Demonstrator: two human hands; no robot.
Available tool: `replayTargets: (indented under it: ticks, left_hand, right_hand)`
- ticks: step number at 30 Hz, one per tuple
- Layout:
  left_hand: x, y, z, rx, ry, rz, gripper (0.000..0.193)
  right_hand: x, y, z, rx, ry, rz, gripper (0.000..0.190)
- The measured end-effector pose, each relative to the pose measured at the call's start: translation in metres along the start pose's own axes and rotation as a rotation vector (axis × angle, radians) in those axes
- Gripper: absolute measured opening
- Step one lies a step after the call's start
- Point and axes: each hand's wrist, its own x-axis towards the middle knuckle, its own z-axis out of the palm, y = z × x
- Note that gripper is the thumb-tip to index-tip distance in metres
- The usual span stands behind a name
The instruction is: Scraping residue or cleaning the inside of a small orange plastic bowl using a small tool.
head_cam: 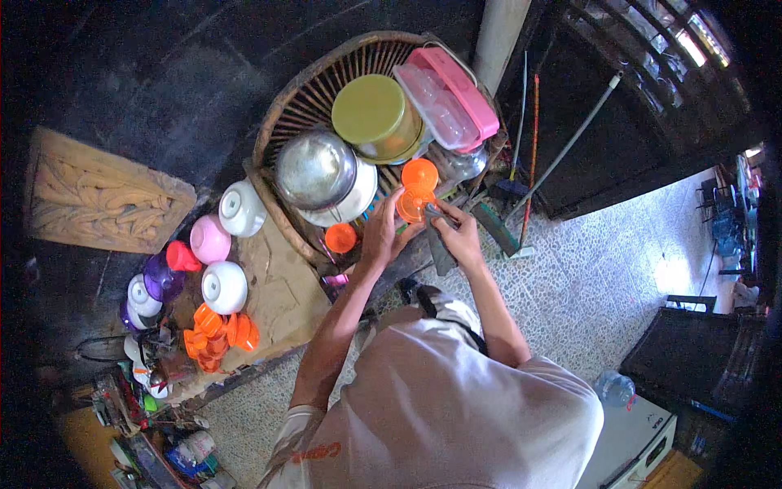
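Observation:
My left hand (385, 235) grips an orange plastic cup (410, 209) over the front rim of a bamboo basket. Pressed against the cup's right side is a grey cloth (440, 247), pinched in my right hand (462, 237). A second round orange piece (420, 174) appears just beyond the cup; whether the two are joined I cannot tell. Left of my left hand, another orange cup (340, 237) rests inside the basket. An upturned metal bowl (317, 168) sits on a white one there, beside a round container with an olive lid (368, 110).
The bamboo basket (275, 116) also holds a pink plastic box (455, 98). Upturned bowls (224, 287) and a cluster of orange cups (220, 336) stand on a board (290, 293) at left. A carved wooden panel (110, 195) lies beyond. Broom handles (565, 147) lean at right.

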Motion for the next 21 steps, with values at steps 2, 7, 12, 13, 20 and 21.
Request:
replayTargets:
  ticks: [2,7,12,13,20,21]
  left_hand:
    - [0.021,-0.008,0.008,0.004,0.008,-0.007,0.09]
    - [0.05,-0.028,0.036,-0.01,0.02,-0.072,0.088]
    - [0.057,-0.047,0.059,0.011,0.057,-0.015,0.072]
    - [0.059,-0.049,0.063,0.042,0.066,-0.009,0.07]
    - [0.05,-0.054,0.065,0.048,0.153,0.042,0.065]
    - [0.047,-0.05,0.064,0.048,0.151,0.038,0.065]
  right_hand:
    - [0.018,-0.007,-0.001,0.059,0.014,0.068,0.055]
    - [0.06,0.015,0.005,-0.037,0.128,0.008,0.058]
    - [0.07,0.021,0.009,0.051,0.147,0.043,0.06]
    - [0.071,0.024,0.01,0.036,0.152,0.028,0.06]
    - [0.073,0.028,0.009,-0.093,0.112,-0.024,0.056]
    - [0.073,0.03,0.007,-0.125,0.094,-0.081,0.056]
